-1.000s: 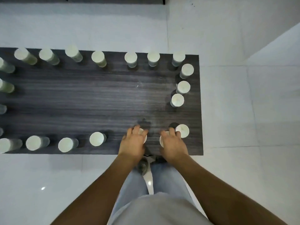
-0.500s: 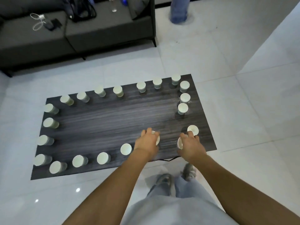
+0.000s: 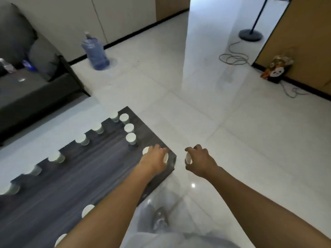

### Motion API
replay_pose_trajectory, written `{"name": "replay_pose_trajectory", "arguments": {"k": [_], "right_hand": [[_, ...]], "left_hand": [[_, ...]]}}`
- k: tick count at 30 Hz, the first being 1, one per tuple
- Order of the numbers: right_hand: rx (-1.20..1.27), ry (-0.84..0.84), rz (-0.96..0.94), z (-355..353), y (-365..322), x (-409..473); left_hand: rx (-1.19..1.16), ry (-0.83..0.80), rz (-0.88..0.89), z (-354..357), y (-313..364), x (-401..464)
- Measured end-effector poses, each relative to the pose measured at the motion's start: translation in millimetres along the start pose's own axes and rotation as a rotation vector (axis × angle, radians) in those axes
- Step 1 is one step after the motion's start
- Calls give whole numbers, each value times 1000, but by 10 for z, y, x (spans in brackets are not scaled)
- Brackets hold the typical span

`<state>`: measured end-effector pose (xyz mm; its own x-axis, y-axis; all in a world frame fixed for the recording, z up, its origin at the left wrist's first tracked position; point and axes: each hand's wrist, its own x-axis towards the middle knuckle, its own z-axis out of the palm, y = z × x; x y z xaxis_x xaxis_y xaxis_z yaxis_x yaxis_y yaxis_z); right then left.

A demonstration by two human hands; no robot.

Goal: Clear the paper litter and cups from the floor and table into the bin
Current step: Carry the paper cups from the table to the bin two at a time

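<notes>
Head view: right hand (image 3: 200, 162) grips paper cup (image 3: 188, 159) off table's (image 3: 53, 190) near right corner, over floor. Left hand (image 3: 155, 159) curls round second cup (image 3: 165, 157) at that corner. Bin unseen. Risk: crushing thin cups; knocking neighbouring cup (image 3: 146, 150) off edge.

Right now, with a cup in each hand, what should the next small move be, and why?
Probably carry both cups away towards the bin. The right hand already holds its cup off the table, over the floor, while the left hand grips another cup at the table's corner. No bin is in view, so the person likely must turn to find it first.
</notes>
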<state>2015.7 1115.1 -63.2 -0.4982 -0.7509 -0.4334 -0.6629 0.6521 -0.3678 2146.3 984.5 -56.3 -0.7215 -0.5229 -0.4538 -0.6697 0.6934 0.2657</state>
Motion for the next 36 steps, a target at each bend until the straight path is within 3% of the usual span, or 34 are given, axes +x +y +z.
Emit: {"name": "replay_pose_trajectory", "arguments": {"k": [13, 23, 36], "right_hand": [[218, 256, 523, -820, 3639, -2005], [425, 358, 893, -1001, 5514, -3178], [579, 446, 1135, -1905, 7890, -3361]], "left_hand": [[206, -134, 619, 1040, 4157, 271], [467, -285, 1028, 1804, 6642, 346], [543, -350, 1242, 2253, 9548, 1323]]}}
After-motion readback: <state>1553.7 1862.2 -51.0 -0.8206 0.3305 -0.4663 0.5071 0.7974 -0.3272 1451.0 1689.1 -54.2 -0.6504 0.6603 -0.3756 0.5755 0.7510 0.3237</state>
